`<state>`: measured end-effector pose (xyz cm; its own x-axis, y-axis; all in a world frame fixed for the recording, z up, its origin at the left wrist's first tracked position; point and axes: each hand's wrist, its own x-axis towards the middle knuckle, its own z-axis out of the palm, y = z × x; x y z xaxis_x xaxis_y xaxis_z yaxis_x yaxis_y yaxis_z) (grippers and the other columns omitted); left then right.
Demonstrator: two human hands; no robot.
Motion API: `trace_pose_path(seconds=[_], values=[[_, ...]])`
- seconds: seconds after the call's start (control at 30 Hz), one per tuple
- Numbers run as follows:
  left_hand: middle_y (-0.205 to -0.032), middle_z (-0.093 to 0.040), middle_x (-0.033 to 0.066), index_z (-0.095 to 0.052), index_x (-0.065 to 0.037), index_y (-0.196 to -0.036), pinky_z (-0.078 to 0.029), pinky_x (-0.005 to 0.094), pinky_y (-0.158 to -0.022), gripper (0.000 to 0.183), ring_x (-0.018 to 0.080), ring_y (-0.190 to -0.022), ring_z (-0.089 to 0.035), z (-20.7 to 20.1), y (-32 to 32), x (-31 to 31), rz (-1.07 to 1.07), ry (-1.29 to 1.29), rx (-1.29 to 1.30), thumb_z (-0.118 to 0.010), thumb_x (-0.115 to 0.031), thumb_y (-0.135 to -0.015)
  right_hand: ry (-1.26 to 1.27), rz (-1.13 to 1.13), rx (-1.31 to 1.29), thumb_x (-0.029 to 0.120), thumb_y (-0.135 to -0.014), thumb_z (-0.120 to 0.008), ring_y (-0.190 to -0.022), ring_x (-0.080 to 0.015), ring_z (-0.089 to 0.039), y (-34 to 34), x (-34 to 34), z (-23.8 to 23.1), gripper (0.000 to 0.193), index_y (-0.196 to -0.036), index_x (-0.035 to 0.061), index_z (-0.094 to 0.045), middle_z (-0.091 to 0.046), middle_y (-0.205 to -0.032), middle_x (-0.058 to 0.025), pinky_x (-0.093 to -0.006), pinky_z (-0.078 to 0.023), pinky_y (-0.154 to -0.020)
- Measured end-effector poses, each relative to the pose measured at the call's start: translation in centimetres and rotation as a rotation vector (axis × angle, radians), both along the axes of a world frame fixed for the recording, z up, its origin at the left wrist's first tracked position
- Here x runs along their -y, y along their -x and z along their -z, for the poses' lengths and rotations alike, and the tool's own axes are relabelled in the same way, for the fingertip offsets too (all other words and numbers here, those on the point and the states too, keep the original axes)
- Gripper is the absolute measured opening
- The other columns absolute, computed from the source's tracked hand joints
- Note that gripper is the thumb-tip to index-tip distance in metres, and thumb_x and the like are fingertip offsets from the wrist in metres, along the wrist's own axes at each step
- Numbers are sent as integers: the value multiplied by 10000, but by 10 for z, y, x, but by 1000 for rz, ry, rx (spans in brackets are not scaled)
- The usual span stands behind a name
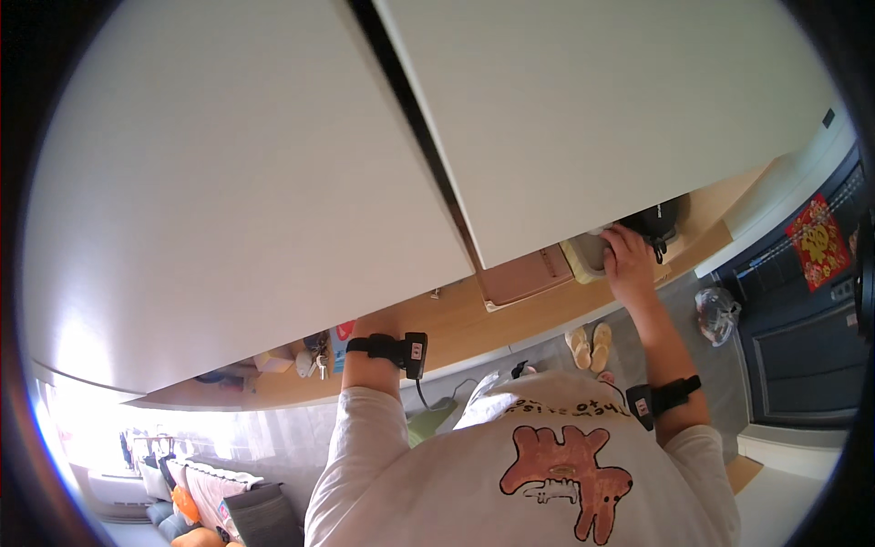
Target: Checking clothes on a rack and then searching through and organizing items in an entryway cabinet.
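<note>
My right hand is at the right side of a small cream box with a grey inside. Its fingers curl over the box's side, and the fingertips are partly under the cabinet's edge. Just right of the hand sits a black bag with a strap end. Left of the box lies a flat pink case on the wooden shelf. My left forearm reaches under the left white cabinet door, which hides that hand. Both forearms wear black straps with small boxes.
Keys hang or lie near the shelf's left part, beside a small cardboard box. Above the shelf is the right white cabinet door. Cream shoes and a clear plastic bag are on the floor by a dark door.
</note>
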<state>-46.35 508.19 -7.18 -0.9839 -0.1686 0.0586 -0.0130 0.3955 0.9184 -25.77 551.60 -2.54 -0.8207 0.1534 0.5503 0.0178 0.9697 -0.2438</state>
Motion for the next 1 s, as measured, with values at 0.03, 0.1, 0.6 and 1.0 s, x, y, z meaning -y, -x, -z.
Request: trace_pose_path(seconds=[0.03, 0.1, 0.6, 1.0], values=[[-1211, -610, 123, -552, -69, -1283, -451, 519, -930, 506, 371, -1111, -572, 2, 2, -2, 3, 5, 5, -718, -162, -814, -2, 4, -1, 149, -850, -574, -1122, -266, -548, 0, 0, 0, 308, -1156, 162, -605, -586, -1227, -51, -414, -410, -904], [-1213, -609, 121, -549, -70, -1287, -453, 518, -929, 513, 369, -1113, -573, 5, 9, -9, 14, 22, 16, -722, -162, -813, -1, -15, -24, 157, -851, -583, -1121, -266, -549, -1, 1, -2, 306, -1157, 164, -604, -586, -1225, -53, -413, -411, -900], [-1243, -600, 103, -457, -76, -1344, -532, 447, -925, 604, 267, -1094, -613, -85, -86, -2, 45, -719, 46, -750, -114, -817, 41, -30, -13, 197, -867, -603, -1127, -257, -538, 0, -4, 0, 293, -1160, 178, -603, -579, -1211, -47, -416, -406, -889], [-1186, -624, 94, -515, -31, -1284, -506, 385, -943, 457, 239, -1072, -621, -142, -159, -129, 483, -895, 46, -670, -90, -858, 682, -391, 10, 274, -931, -598, -1198, -355, -494, -23, -13, -45, 436, -1308, 72, -514, -507, -1305, -192, -463, -436, -965]])
